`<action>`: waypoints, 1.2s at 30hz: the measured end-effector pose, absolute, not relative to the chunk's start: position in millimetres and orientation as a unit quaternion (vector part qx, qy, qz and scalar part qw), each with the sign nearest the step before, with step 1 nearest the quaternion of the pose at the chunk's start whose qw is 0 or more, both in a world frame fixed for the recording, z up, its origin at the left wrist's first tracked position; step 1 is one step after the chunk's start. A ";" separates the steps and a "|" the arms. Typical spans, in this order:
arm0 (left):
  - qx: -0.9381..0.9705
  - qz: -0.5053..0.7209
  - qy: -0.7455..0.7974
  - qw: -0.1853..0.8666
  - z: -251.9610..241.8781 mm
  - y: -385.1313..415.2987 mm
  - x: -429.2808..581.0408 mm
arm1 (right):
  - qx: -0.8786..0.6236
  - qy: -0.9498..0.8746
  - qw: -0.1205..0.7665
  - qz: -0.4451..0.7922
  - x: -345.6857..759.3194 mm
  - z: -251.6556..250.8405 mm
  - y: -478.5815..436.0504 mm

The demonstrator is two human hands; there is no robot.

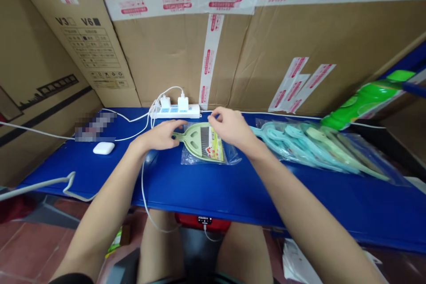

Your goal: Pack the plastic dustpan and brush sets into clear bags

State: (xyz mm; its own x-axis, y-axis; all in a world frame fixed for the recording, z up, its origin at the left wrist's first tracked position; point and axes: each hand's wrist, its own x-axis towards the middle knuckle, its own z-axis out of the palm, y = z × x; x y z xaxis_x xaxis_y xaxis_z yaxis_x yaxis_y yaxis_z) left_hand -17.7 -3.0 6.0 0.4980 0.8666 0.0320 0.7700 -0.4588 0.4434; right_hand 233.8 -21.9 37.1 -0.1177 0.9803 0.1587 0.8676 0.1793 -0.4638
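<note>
My left hand [156,135] and my right hand [231,128] are right over a bagged dustpan [201,143], so it sits just under them. Past my right hand, a big bag of green plastic tools [313,147] blocks the way. Past my left hand, a white cord [138,132] and a small white case [104,147] lie on the blue table [213,191]. Ahead, a plug strip [175,111] sits against a cardboard box wall [179,53], and that wall stops me. Toward me, my hands can pass over the blue table to its edge.
</note>
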 end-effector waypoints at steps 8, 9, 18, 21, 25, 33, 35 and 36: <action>0.825 0.094 0.524 0.191 -2.6 -4.3 -14.8 | -0.703 -0.669 0.148 0.190 244.5 5.7 -8.3; 0.823 0.093 0.527 0.191 -3.4 -3.6 -13.3 | -0.703 -0.662 0.150 0.213 248.0 3.0 -7.2; 0.814 0.126 0.540 0.172 -10.2 1.5 -3.5 | -0.683 -0.531 0.273 0.421 249.0 -5.4 -1.4; 0.809 0.170 0.537 0.169 -7.8 0.5 -3.4 | -0.662 -0.500 0.307 0.466 248.7 -3.6 -0.6; 0.801 0.203 0.535 0.176 -5.1 -0.9 -4.6 | -0.628 -0.477 0.342 0.511 248.3 2.1 -2.6; 0.796 0.260 0.507 0.205 -7.7 0.1 -8.6 | -0.595 -0.457 0.368 0.550 246.7 9.4 -9.0; 0.794 0.263 0.506 0.211 -7.4 -0.4 -8.8 | -0.597 -0.457 0.368 0.547 246.5 9.8 -9.5; 0.794 0.264 0.506 0.211 -7.1 -0.7 -8.8 | -0.598 -0.458 0.367 0.545 246.3 10.1 -9.9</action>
State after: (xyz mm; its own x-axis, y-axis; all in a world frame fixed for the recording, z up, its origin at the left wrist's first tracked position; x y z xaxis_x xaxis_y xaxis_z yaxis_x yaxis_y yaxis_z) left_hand -8.8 -0.7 -7.1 0.3482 0.9144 0.2064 0.6915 -0.3992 0.6020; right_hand 246.3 -9.9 10.1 -0.0146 0.9486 -0.3161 0.1484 -0.3105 -0.9389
